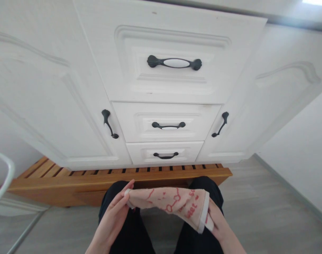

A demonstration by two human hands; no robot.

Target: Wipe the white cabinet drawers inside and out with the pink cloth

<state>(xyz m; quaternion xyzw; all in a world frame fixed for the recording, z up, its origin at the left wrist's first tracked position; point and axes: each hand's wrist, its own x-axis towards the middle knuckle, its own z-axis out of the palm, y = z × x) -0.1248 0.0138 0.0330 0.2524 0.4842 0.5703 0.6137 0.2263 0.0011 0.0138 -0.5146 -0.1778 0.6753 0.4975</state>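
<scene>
A pink cloth with red printed figures and white edging (168, 201), which looks like a small towel, is stretched between my hands above my dark-trousered knees. My left hand (115, 213) pinches its bunched left end between thumb and fingers. At the opposite end, my right hand (219, 221) grips the cloth near the white hem. Most of the right fingers are hidden behind the fabric. The middle of the cloth sags a little and its lower right corner hangs down.
Ahead stands a white cabinet with a top drawer (174, 81), two smaller drawers below and a door on each side, all with dark handles. A slatted wooden bench (89, 183) runs along its base. A white curved tube (8, 173) is at far left.
</scene>
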